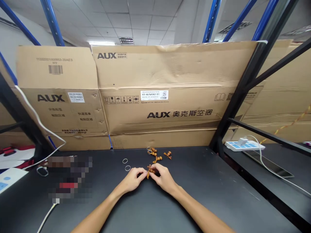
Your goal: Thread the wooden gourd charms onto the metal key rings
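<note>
My left hand and my right hand meet at the middle of the black table. Their fingertips pinch a small orange-brown wooden bead charm from either side, and its lower end hangs out below the fingers. Several similar gourd-shaped wooden charms lie just beyond my hands, with another further right. To the left lie two thin pale rings, and a second ring sits close to my left hand.
Large AUX cardboard boxes stand along the table's back edge, between black and blue shelf uprights. A white power strip sits on a lower shelf at right, with a white cable. A pixelated patch covers part of the table's left side.
</note>
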Demonstrator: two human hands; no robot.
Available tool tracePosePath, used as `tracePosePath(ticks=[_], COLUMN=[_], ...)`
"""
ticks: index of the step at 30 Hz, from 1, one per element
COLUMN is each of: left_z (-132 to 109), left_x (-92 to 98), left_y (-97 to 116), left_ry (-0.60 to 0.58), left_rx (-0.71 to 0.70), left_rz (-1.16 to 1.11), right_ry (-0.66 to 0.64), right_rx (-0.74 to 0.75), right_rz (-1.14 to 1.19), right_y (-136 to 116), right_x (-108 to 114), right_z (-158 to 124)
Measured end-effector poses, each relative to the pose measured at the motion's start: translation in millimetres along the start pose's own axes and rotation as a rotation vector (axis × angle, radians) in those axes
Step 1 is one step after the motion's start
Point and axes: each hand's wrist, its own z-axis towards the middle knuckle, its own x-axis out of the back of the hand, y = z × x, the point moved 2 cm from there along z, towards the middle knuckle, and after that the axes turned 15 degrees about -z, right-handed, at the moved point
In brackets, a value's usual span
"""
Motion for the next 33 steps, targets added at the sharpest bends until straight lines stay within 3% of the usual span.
tracePosePath(ticks=[11, 21, 33], left_z=[-0.7, -0.4, 2.3], left_x=[1.4, 3.8, 5.9], left_y=[0.0, 2.6, 0.0], left_ry=[0.02, 0.023, 0.007], left_rx=[0.08, 0.063, 0.033], left_rz=[-0.095, -0.168, -0.085], right_ry=[-0.023, -0.052, -0.05], right_rx=[0.059, 0.049, 0.025], right_rz=[-0.054, -0.158, -0.269], right_y=[0.7, 3.1, 6.9], right_x=[1.7, 1.4, 1.6], right_z=[-1.0, -0.9, 0.8])
